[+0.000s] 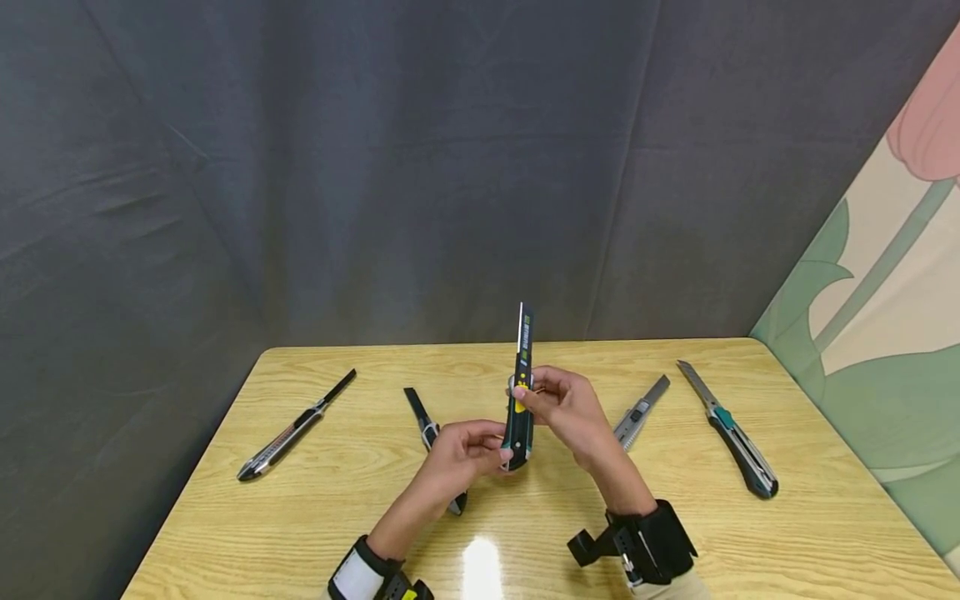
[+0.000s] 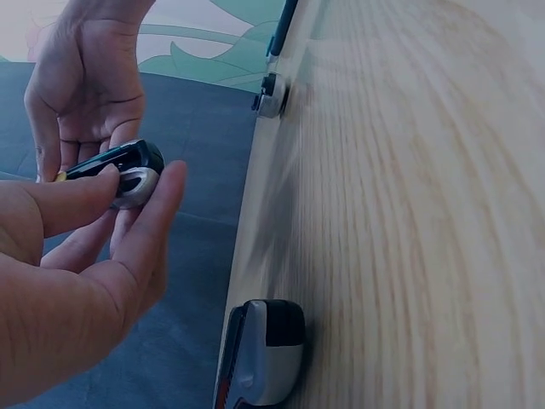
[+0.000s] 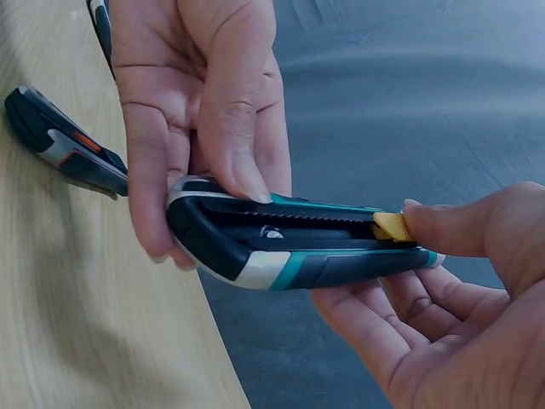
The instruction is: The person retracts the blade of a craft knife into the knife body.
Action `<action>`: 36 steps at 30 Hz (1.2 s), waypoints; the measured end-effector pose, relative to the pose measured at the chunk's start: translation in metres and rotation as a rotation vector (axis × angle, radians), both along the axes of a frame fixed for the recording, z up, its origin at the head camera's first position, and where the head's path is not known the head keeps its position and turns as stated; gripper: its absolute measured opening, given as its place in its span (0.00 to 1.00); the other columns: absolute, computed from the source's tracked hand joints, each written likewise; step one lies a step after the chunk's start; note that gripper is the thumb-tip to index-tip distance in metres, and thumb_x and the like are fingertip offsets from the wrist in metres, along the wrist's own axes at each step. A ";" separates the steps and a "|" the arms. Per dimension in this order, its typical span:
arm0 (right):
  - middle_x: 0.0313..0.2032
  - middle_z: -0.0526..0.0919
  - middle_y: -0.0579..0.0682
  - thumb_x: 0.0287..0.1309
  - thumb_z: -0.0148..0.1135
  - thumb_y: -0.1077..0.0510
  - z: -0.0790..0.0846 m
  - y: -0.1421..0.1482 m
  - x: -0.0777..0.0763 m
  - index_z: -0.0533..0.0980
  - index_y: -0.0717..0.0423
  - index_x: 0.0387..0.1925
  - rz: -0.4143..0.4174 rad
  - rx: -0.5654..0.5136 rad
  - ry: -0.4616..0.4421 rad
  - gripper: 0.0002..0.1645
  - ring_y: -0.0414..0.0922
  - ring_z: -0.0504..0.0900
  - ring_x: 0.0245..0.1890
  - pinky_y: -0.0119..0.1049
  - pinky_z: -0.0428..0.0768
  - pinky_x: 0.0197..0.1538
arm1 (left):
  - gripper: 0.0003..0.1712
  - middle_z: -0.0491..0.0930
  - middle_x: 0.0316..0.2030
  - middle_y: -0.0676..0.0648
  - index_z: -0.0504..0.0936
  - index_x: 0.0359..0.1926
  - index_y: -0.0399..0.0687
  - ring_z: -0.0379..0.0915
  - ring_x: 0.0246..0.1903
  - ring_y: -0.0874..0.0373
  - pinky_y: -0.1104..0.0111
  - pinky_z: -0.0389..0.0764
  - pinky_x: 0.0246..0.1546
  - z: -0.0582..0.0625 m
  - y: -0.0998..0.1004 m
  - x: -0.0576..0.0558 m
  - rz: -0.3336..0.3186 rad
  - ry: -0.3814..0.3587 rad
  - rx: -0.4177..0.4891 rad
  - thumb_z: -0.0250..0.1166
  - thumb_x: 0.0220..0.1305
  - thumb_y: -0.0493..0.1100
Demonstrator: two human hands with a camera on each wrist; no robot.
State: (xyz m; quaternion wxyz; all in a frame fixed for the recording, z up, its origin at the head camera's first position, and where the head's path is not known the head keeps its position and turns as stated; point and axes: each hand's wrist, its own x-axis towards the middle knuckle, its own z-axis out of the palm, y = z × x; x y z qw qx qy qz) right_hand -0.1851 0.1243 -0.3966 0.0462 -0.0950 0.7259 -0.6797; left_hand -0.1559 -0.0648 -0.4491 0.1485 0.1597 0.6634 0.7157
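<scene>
A box cutter (image 1: 519,433) with a black, green and white handle is held up over the table, its dark blade (image 1: 524,333) extended and pointing up. My left hand (image 1: 459,454) pinches the butt end of the handle between thumb and fingers. Higher on the handle, my right hand (image 1: 573,412) grips it from the right, the thumb on the yellow slider (image 3: 392,227). In the right wrist view the handle's slotted face shows between both hands. Partly hidden behind my left hand and forearm, a second box cutter (image 1: 417,406) lies on the table.
A silver and black box cutter (image 1: 288,442) lies at the left of the wooden table (image 1: 315,525). To the right are a grey box cutter (image 1: 641,412), partly behind my right arm, and one with a teal slider (image 1: 738,446). A dark curtain (image 1: 450,167) hangs behind.
</scene>
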 end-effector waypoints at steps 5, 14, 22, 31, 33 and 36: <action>0.37 0.84 0.59 0.56 0.65 0.57 0.003 0.002 0.001 0.77 0.62 0.43 0.013 0.002 0.010 0.15 0.53 0.83 0.36 0.46 0.88 0.39 | 0.16 0.80 0.37 0.33 0.82 0.49 0.45 0.80 0.36 0.44 0.44 0.82 0.44 0.004 0.001 0.001 0.004 0.006 -0.011 0.65 0.59 0.35; 0.36 0.82 0.56 0.54 0.67 0.60 0.000 0.005 0.001 0.77 0.61 0.44 0.027 0.005 0.005 0.16 0.54 0.82 0.39 0.37 0.88 0.37 | 0.15 0.80 0.38 0.34 0.82 0.49 0.46 0.80 0.35 0.45 0.43 0.82 0.43 0.007 0.002 0.003 0.006 0.014 -0.041 0.64 0.60 0.35; 0.38 0.81 0.59 0.53 0.67 0.61 0.001 0.005 0.001 0.77 0.59 0.45 0.044 0.004 0.032 0.16 0.53 0.82 0.38 0.35 0.87 0.37 | 0.16 0.81 0.38 0.33 0.82 0.49 0.47 0.80 0.36 0.45 0.46 0.83 0.43 0.006 0.002 0.001 0.014 0.004 -0.036 0.64 0.59 0.36; 0.40 0.81 0.59 0.51 0.68 0.62 0.004 0.005 0.003 0.76 0.56 0.48 0.039 0.020 0.034 0.20 0.53 0.81 0.40 0.33 0.83 0.36 | 0.16 0.80 0.38 0.34 0.82 0.49 0.44 0.80 0.36 0.45 0.48 0.84 0.43 0.011 0.004 0.000 0.028 -0.013 -0.010 0.65 0.58 0.35; 0.41 0.81 0.59 0.51 0.68 0.62 0.005 0.005 0.004 0.75 0.55 0.49 0.040 0.034 0.030 0.21 0.51 0.82 0.40 0.33 0.83 0.36 | 0.16 0.80 0.38 0.34 0.82 0.49 0.43 0.80 0.37 0.45 0.51 0.85 0.43 0.010 0.005 0.001 0.029 -0.019 0.001 0.65 0.58 0.35; 0.42 0.81 0.59 0.52 0.68 0.61 0.006 0.006 0.004 0.75 0.53 0.51 0.050 0.057 0.030 0.22 0.50 0.82 0.40 0.35 0.83 0.38 | 0.17 0.79 0.39 0.34 0.82 0.50 0.42 0.80 0.38 0.45 0.52 0.85 0.43 0.010 0.005 0.002 0.029 -0.018 0.021 0.65 0.58 0.34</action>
